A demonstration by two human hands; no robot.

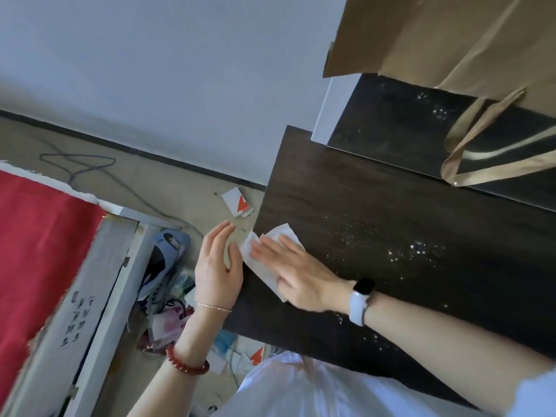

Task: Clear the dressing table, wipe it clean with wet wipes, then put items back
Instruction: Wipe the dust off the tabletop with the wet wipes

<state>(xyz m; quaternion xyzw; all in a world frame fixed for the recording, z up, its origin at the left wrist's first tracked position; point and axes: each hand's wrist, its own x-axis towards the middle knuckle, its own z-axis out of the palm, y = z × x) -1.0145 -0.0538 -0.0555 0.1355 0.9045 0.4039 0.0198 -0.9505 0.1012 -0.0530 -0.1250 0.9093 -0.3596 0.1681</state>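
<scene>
The dark wood dressing table (376, 212) fills the right of the view, with pale specks scattered over its surface. A white wet wipe (264, 266) lies flat at the table's left edge. My right hand (296, 273), with a watch on the wrist, presses flat on the wipe with straight fingers. Just off that edge my left hand (218, 266) is held with the palm cupped and the fingers relaxed; it holds nothing.
A tan paper bag (451, 55) with ribbon handles stands on a raised dark shelf (391, 121) at the back right. On the floor left of the table lie cards (237, 203), a slipper (168, 251), cables and small clutter. A red-covered bed (36, 251) sits far left.
</scene>
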